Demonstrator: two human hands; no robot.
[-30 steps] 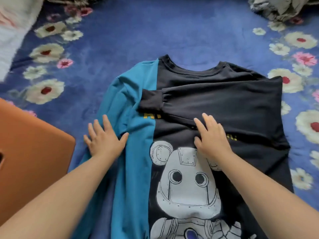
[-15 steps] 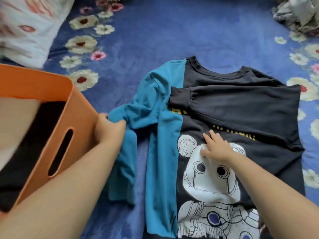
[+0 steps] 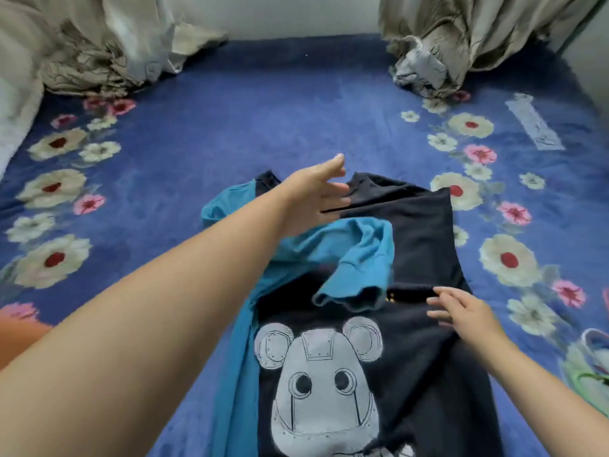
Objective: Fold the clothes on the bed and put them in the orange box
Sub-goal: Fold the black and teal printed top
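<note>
A black and teal sweatshirt (image 3: 425, 245) with a grey robot-bear print lies flat on the blue flowered bed cover (image 3: 263, 110). Its teal sleeve (image 3: 359, 258) lies crumpled across the chest, cuff pointing toward me. My left hand (image 3: 316, 192) hovers over the collar area with fingers straight, holding nothing. My right hand (image 3: 461, 311) rests flat on the black fabric beside the sleeve cuff, fingers spread. Only a corner of the orange box (image 3: 19, 334) shows at the left edge.
Crumpled beige bedding (image 3: 99, 51) lies at the back left and more (image 3: 461, 44) at the back right against the wall. A white pillow edge (image 3: 13, 103) sits at the far left. A pale and green item (image 3: 590, 367) lies at the right edge.
My left hand brought the teal sleeve from the left side over onto the chest and let it go. My right hand shifted right. The view swung up, and the orange box left most of it.
</note>
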